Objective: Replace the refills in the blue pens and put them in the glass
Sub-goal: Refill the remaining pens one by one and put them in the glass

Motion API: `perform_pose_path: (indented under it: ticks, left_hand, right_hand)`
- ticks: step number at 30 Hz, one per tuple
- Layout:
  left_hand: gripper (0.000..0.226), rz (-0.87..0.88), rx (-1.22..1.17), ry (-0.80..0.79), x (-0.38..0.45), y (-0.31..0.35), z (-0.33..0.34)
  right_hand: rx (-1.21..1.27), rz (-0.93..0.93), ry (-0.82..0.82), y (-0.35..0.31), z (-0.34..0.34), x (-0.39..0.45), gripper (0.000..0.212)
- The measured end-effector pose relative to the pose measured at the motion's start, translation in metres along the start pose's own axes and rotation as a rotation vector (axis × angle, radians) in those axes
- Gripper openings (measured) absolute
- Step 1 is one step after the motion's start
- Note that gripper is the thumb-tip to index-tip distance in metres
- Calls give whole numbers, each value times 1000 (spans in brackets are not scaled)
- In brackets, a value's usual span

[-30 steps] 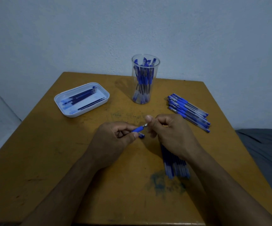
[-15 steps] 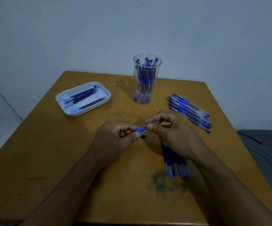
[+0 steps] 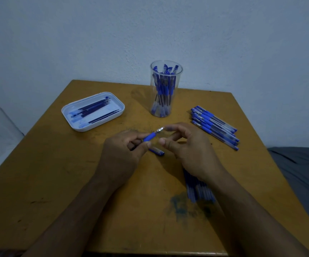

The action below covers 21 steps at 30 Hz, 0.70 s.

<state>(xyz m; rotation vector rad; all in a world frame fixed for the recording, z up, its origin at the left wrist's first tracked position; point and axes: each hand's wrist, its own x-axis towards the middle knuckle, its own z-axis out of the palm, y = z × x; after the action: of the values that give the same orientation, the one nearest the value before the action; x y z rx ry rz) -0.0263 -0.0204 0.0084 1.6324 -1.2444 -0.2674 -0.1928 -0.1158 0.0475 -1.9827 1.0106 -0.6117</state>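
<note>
My left hand (image 3: 121, 153) grips a blue pen (image 3: 150, 136) by its rubber grip, the metal tip pointing up and right. My right hand (image 3: 189, 147) pinches that metal tip between thumb and forefinger. A blue cap (image 3: 157, 151) lies on the table just under the hands. A clear glass (image 3: 165, 89) at the back middle holds several blue pens upright. Several more blue pens (image 3: 215, 125) lie in a row at the right. Another bunch of pens (image 3: 198, 188) lies partly hidden under my right wrist.
A white tray (image 3: 116, 104) with several dark refills sits at the back left of the wooden table (image 3: 57, 182). An ink stain (image 3: 183, 206) marks the table near the front. A grey cloth (image 3: 302, 167) lies beyond the right edge.
My right hand's fingers have shifted on the pen's tip, from closed over it to a pinch at the very end. The pen tip has risen slightly. The cap on the table now shows.
</note>
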Motion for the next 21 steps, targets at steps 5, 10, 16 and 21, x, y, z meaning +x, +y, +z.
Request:
perform_pose_path:
  ticks: [5, 10, 16, 21]
  left_hand:
    - [27, -88, 19, 116, 2, 1, -2]
    - [27, -78, 21, 107, 2, 2, -2]
    - [29, -64, -17, 70, 1, 2, -3]
    - [30, -23, -79, 26, 0, 3, -3]
  right_hand:
    - [-626, 7, -101, -5, 17, -1, 33]
    - [-618, -38, -74, -6, 26, -7, 23]
    - [-221, -66, 45, -4, 19, -5, 11]
    - [458, 57, 80, -3, 4, -2, 13]
